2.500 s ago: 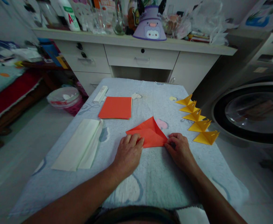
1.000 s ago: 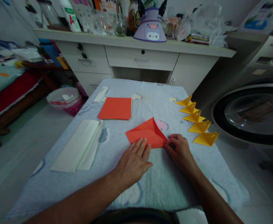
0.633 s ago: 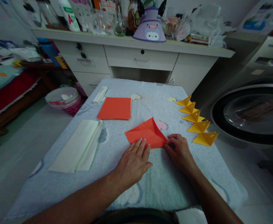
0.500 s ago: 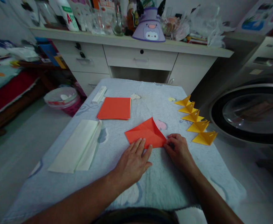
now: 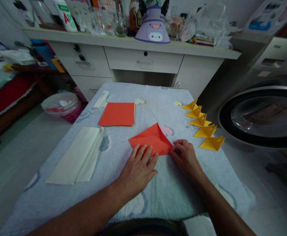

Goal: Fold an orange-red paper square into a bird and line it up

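A partly folded red sheet of origami paper (image 5: 155, 139) lies on the cloth-covered table in front of me. My left hand (image 5: 140, 165) rests with its fingers spread on the paper's near left edge. At the paper's right corner, the thumb and forefinger of my right hand (image 5: 184, 154) are pinched on it. Beyond the left hand sits a square stack of red paper (image 5: 117, 114). Several folded yellow paper pieces (image 5: 206, 131) stand in a slanting row to the right of my right hand.
A folded pale sheet (image 5: 77, 155) lies at the left, with a narrow white box (image 5: 101, 100) behind it. The blue tablecloth (image 5: 173, 193) covers the table. Past it are a white cabinet (image 5: 143, 60), a washing machine (image 5: 261, 114) and a lined bin (image 5: 62, 105).
The left fingers have spread a little more and shifted slightly on the red paper. My right hand keeps its pinch at the corner. The whole view has shifted slightly.
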`<state>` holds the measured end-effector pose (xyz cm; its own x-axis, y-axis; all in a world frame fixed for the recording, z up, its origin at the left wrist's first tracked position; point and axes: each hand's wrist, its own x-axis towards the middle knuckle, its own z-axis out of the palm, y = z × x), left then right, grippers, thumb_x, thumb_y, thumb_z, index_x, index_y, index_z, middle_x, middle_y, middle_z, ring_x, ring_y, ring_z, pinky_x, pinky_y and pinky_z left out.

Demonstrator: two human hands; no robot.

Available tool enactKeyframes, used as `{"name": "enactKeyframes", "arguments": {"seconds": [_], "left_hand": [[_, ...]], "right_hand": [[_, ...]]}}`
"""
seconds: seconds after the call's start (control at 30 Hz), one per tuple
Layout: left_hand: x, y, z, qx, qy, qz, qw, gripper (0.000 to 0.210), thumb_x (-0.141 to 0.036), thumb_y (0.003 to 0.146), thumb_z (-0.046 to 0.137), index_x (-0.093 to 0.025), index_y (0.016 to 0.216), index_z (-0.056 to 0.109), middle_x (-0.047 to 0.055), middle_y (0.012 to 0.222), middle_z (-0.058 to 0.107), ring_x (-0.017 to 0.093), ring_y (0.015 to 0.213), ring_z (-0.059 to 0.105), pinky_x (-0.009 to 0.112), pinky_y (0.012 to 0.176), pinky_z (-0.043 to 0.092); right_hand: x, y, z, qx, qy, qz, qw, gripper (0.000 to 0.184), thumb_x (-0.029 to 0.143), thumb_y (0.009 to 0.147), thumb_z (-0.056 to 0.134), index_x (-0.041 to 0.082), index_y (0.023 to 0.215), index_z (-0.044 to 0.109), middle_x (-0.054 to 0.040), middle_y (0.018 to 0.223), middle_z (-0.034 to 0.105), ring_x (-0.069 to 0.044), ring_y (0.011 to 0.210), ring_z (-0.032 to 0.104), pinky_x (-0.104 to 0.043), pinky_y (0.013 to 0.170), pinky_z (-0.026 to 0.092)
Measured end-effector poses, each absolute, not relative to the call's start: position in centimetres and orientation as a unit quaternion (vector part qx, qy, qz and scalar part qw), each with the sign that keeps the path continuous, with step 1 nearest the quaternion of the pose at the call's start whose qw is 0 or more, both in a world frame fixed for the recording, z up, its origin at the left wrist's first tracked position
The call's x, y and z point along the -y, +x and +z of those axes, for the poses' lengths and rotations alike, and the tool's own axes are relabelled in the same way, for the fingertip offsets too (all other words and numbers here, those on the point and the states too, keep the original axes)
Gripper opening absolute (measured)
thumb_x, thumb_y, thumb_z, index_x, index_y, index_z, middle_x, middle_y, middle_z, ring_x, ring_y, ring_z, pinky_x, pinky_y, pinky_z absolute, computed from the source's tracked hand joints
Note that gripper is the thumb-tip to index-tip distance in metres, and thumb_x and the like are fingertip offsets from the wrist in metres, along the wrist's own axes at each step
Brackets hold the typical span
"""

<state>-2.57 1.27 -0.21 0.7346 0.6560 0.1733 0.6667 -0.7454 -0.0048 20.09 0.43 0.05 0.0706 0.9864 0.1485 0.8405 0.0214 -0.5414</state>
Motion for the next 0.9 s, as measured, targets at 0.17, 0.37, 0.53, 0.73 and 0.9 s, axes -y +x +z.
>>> {"name": "enactKeyframes", "arguments": {"seconds": [0.17,0.37,0.53,0.73,0.9], "left_hand": [[-1.2,-2.4,-0.6,0.298,-0.949,-0.097,0.029,0.045,-0.038,0.098,0.044,-0.013,0.135,0.05,0.013,0.145,0.05,0.026,0.137,0.042,0.046,0.116,0.028],[-1.1,-2.3,-1.0,0.305,-0.949,-0.076,0.008,0.048,-0.038,0.099,0.043,-0.012,0.139,0.046,0.014,0.148,0.047,0.027,0.136,0.043,0.042,0.111,0.035],[-1.2,-2.6,-0.9,0.298,-0.951,-0.082,-0.013,0.055,-0.05,0.097,0.042,-0.021,0.145,0.04,0.007,0.152,0.042,0.028,0.138,0.039,0.046,0.112,0.031],[-1.1,-2.6,-1.4,0.307,-0.948,-0.084,-0.014,0.061,-0.054,0.096,0.042,-0.02,0.146,0.039,0.008,0.154,0.039,0.029,0.14,0.036,0.046,0.113,0.029],[-1.0,-2.4,-0.8,0.312,-0.947,-0.079,-0.013,0.062,-0.055,0.094,0.045,-0.019,0.144,0.041,0.008,0.152,0.043,0.031,0.138,0.038,0.047,0.112,0.032]], "right_hand": [[-0.3,20.1,0.0,0.672,-0.681,0.137,0.257,0.006,0.019,0.08,0.064,0.021,0.076,0.068,-0.0091,0.106,0.06,-0.026,0.099,0.053,-0.044,0.089,0.042],[-0.2,20.3,0.2,0.675,-0.675,0.148,0.26,0.006,0.019,0.08,0.064,0.022,0.076,0.068,-0.0086,0.106,0.06,-0.026,0.1,0.053,-0.044,0.09,0.042],[-0.2,20.4,0.2,0.672,-0.669,0.161,0.273,0.004,0.02,0.079,0.065,0.021,0.079,0.069,-0.0091,0.106,0.059,-0.026,0.1,0.053,-0.045,0.092,0.041],[-0.2,20.3,0.1,0.664,-0.676,0.163,0.274,0.008,0.018,0.08,0.063,0.021,0.076,0.069,-0.0086,0.106,0.06,-0.026,0.101,0.054,-0.044,0.091,0.041],[-0.3,20.1,0.2,0.665,-0.679,0.154,0.271,0.008,0.017,0.08,0.062,0.021,0.075,0.068,-0.0089,0.105,0.06,-0.026,0.1,0.054,-0.043,0.091,0.04]]}}
